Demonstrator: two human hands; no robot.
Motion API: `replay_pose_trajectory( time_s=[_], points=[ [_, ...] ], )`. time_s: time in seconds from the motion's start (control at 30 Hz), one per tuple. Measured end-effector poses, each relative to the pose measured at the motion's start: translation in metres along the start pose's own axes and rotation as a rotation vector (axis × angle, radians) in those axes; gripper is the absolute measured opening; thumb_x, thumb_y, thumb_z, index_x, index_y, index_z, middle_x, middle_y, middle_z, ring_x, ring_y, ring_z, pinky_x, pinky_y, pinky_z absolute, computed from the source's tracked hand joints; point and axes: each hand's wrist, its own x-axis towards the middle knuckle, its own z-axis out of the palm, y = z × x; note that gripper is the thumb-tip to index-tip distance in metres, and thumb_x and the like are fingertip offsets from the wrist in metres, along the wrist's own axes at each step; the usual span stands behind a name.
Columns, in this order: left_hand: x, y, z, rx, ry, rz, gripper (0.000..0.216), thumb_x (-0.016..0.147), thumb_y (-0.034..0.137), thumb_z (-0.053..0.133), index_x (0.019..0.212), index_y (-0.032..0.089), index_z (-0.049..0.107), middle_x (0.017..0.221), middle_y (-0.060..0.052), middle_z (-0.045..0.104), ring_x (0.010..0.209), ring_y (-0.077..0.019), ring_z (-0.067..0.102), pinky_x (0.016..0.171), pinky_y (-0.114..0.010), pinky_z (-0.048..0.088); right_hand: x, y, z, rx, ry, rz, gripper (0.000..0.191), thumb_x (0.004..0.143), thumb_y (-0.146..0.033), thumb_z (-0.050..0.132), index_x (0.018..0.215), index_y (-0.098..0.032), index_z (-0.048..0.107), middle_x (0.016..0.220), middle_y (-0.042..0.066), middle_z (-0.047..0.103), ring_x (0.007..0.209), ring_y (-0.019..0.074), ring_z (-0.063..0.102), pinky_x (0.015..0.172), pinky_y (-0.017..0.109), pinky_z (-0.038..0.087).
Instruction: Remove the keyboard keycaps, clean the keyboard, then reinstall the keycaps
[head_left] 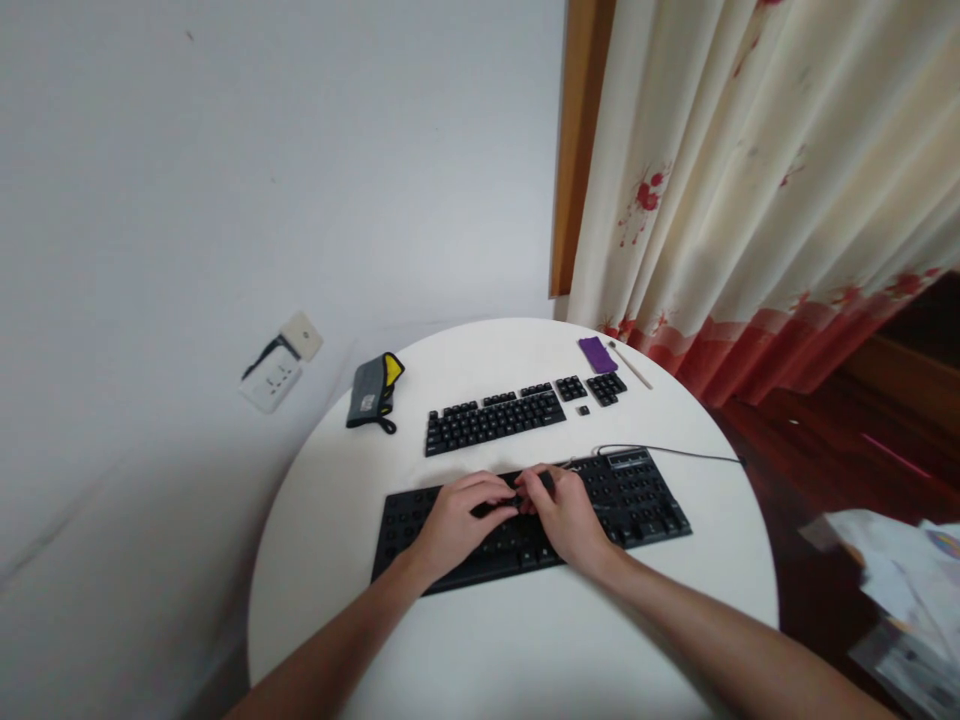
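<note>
Arching over the oblong plastic keyboard [637, 505], hands [466, 512] [564, 512] curl.

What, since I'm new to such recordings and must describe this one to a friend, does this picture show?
There is no machine here, just a person's two bare hands. The single picture comes from a camera worn on the head, looking forward and down, so the arms enter from the bottom.

The left hand and right hand meet over a black keyboard on a round white table. Their fingertips are close together; whether they hold something small is too unclear to tell.

Beyond the keyboard, black keys lie in grouped rows, with one single key apart. To their left is a grey pouch with a yellow inside; at the far right are a purple cloth and a thin stick.
</note>
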Motion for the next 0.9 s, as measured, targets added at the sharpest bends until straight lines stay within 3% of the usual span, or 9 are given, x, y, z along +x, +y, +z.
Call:
replay_pose_trajectory(
  time_s=[0.23,0.33,0.47,0.57,0.67,0.8,0.9],
  points=[
    [0.005,0.008,-0.006,-0.127,0.000,-0.087,0.005,0.083,0.015,0.070,0.087,0.018,0.072,0.098,-0.007,0.068,0.091,-0.0187,0.064,0.083,-0.032,0.054,-0.002,-0.005,-0.004,-0.059,-0.005,-0.035,0.029,0.096,-0.031,0.046,0.081,-0.017,0.066,0.078,0.004,0.067,0.074,0.0182,0.061,0.073,0.029,0.046],
    [0.005,0.006,-0.008,-0.169,0.014,-0.122,0.006,0.083,0.015,0.069,0.088,0.017,0.071,0.094,-0.007,0.069,0.088,-0.0184,0.064,0.080,-0.030,0.053,-0.002,-0.007,-0.008,-0.071,0.021,-0.155,0.028,0.096,-0.025,0.043,0.075,-0.019,0.060,0.084,0.005,0.063,0.084,0.0186,0.059,0.082,0.030,0.045],
    [0.003,0.000,-0.007,-0.264,0.016,-0.201,0.009,0.082,0.019,0.070,0.090,0.016,0.071,0.093,-0.007,0.069,0.087,-0.0190,0.065,0.081,-0.031,0.053,-0.003,-0.010,-0.013,-0.078,-0.092,-0.311,0.023,0.096,-0.017,0.039,0.097,-0.020,0.062,0.092,0.005,0.061,0.088,0.0180,0.058,0.083,0.031,0.046],
    [0.001,-0.003,-0.004,-0.403,0.061,-0.287,0.014,0.078,0.020,0.073,0.090,0.015,0.068,0.090,-0.006,0.069,0.084,-0.0184,0.066,0.081,-0.031,0.054,-0.006,-0.011,-0.016,-0.177,-0.227,-0.380,0.030,0.091,-0.012,0.046,0.115,-0.022,0.060,0.098,0.006,0.060,0.090,0.0183,0.058,0.084,0.031,0.047],
    [0.001,-0.002,-0.003,-0.479,0.100,-0.350,0.023,0.073,0.018,0.076,0.091,0.015,0.063,0.085,-0.004,0.069,0.080,-0.0169,0.066,0.078,-0.030,0.055,-0.009,-0.011,-0.014,-0.272,-0.276,-0.394,0.031,0.089,-0.013,0.054,0.117,-0.024,0.061,0.106,0.006,0.060,0.092,0.0188,0.060,0.083,0.031,0.048],
    [0.000,-0.002,-0.003,-0.491,0.072,-0.338,0.028,0.071,0.021,0.079,0.093,0.015,0.062,0.082,-0.004,0.069,0.077,-0.0166,0.066,0.075,-0.029,0.054,-0.010,-0.014,-0.014,-0.292,-0.260,-0.405,0.019,0.089,-0.018,0.059,0.106,-0.023,0.065,0.100,0.005,0.065,0.089,0.0183,0.063,0.079,0.028,0.049],
    [0.000,-0.002,-0.005,-0.452,0.089,-0.295,0.023,0.086,0.030,0.067,0.102,0.015,0.062,0.086,-0.006,0.070,0.077,-0.0166,0.066,0.073,-0.029,0.052,0.004,-0.018,-0.034,-0.321,-0.126,-0.380,0.009,0.087,-0.023,0.064,0.095,-0.022,0.068,0.091,0.004,0.067,0.083,0.0180,0.063,0.076,0.028,0.048]
  ],
)
